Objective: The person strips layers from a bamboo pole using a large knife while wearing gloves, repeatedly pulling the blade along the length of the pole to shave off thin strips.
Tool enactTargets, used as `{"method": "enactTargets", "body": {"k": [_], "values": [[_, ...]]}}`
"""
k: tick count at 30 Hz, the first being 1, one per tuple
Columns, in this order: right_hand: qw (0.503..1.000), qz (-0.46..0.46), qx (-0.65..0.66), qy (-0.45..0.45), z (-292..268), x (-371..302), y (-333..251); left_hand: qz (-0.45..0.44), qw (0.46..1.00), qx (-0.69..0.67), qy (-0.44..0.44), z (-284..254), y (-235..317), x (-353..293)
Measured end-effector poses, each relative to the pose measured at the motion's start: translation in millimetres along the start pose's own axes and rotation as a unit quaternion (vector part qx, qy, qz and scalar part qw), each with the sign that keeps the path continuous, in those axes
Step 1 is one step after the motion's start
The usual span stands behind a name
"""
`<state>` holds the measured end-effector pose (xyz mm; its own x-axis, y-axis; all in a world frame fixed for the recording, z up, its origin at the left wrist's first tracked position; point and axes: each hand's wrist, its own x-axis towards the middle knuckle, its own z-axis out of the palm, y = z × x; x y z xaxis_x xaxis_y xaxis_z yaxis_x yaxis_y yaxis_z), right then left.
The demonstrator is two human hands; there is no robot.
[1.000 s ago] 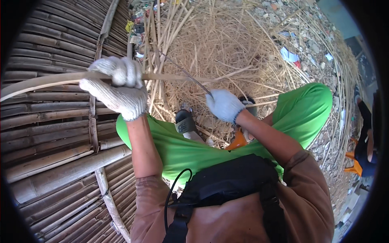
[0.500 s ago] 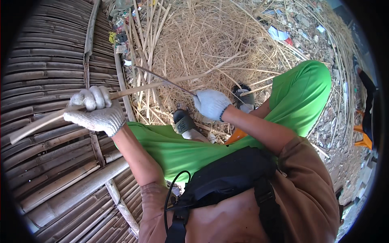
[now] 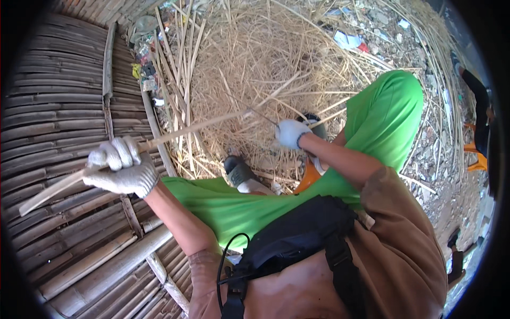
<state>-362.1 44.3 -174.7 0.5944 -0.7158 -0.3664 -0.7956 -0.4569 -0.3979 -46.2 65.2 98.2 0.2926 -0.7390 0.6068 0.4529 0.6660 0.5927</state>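
My left hand (image 3: 122, 169), in a white knit glove, is closed around a long pale bamboo strip (image 3: 196, 126). One end of the strip sticks out past the wrist to the lower left; the other slants away over the ground between my feet. Also gloved, my right hand (image 3: 292, 133) grips what looks like a knife (image 3: 262, 117), its thin dark blade seen nearly edge-on. The blade's far end meets or overlaps the strip; whether it cuts in, I cannot tell. The knife's handle is hidden in the glove.
Bamboo slats (image 3: 58, 127) form a surface along my left side. Pale shavings (image 3: 239, 69) cover the ground ahead, with loose bamboo strips (image 3: 183, 64) at their left. Rubble (image 3: 388, 37) and litter lie far right. A person's dark-clothed leg (image 3: 478, 101) shows near an orange seat (image 3: 476, 154).
My right hand has moved right and slightly down, drawing the blade along toward the strip's far end. The left hand keeps its hold, a little lower in the view. The whole view has shifted slightly.
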Motion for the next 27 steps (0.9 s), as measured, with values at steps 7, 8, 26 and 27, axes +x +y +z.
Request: {"method": "enactTargets", "body": {"k": [7,8,26,27], "values": [[0.967,-0.04,0.246,0.06,-103.9,-6.0,-134.8,0.002,0.999,0.024,-0.034,-16.0,8.6,1.3],[0.973,-0.066,0.2,0.093,-106.7,2.3,-150.8,-0.002,0.999,0.022,-0.041,-21.2,10.4,2.9],[0.978,0.057,0.179,0.085,3.8,12.5,-82.3,-0.005,0.998,0.06,-0.03,-43.4,24.3,0.0],[0.997,0.039,0.065,0.023,54.9,16.8,-10.0,-0.008,0.999,0.046,-0.011,-39.7,10.0,3.3]]}}
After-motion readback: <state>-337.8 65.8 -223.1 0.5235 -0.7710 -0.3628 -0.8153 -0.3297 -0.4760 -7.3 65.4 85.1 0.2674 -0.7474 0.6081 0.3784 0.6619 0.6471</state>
